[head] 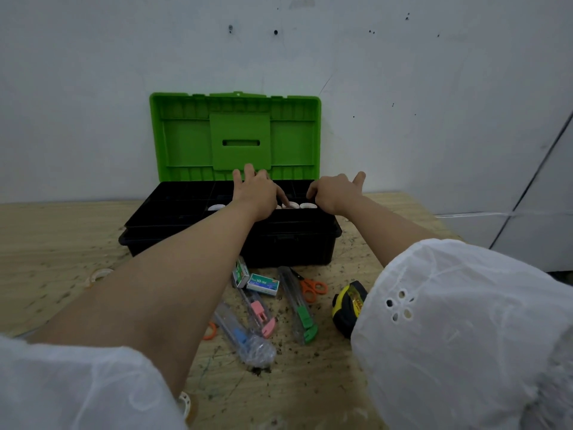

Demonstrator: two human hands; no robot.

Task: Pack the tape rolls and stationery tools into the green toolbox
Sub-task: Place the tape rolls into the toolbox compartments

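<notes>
Both hands hung over the right half of the green toolbox (173,169), which stood open at 12 o'clock on the table (55,237). The left hand (257,193) had its fingers spread and straight, one fingertip pressing down on a white tape roll (291,205) in the black tray (173,209). The right hand (333,192), at 3 o'clock of that roll, curled its fingers down at the tray's edge; whether it gripped anything could not be told. A second roll (308,205) sat just beside the pressed one, and a third roll (216,207) lay toward 9 o'clock. The step looked like seating rolls in their compartment. It would go best with each roll pressed flat and snug against its neighbour while the other hand steadied the tray. At 6 o'clock of the box lay staple boxes (263,283), orange scissors (311,287), packaged cutters (302,311) and a tape measure (348,308). A loose clear roll (100,274) lay at 8 o'clock.
</notes>
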